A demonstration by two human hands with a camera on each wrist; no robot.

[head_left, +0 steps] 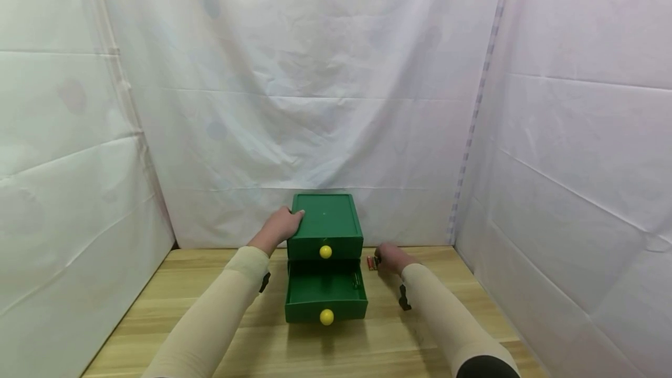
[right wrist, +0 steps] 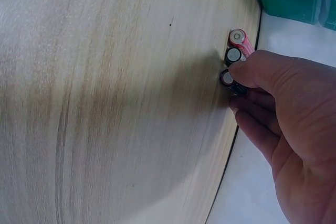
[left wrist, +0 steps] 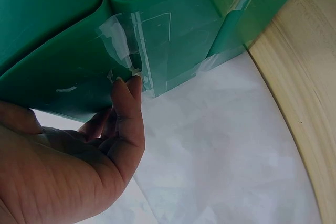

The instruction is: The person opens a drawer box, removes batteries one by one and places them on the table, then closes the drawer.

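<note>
A green two-drawer cabinet (head_left: 326, 217) stands on the table, its upper drawer pushed in and its lower drawer (head_left: 304, 311) pulled out. My left hand (head_left: 282, 226) grips the cabinet's upper left edge, thumb on top; in the left wrist view its bent fingers (left wrist: 128, 103) touch the side wall. To the right of the cabinet, my right hand (right wrist: 299, 114) pinches a black battery (right wrist: 227, 77) between thumb and fingers. Beside that one lie another dark battery (right wrist: 233, 54) and a red battery (right wrist: 239, 37), all side by side on the table.
Small dark items (head_left: 356, 280) lie along the lower drawer's right side, too small to tell apart. Yellow knobs (head_left: 326, 317) stick out from both drawer fronts. White sheets (head_left: 325, 74) hang behind and on both sides of the wooden table (head_left: 252, 343).
</note>
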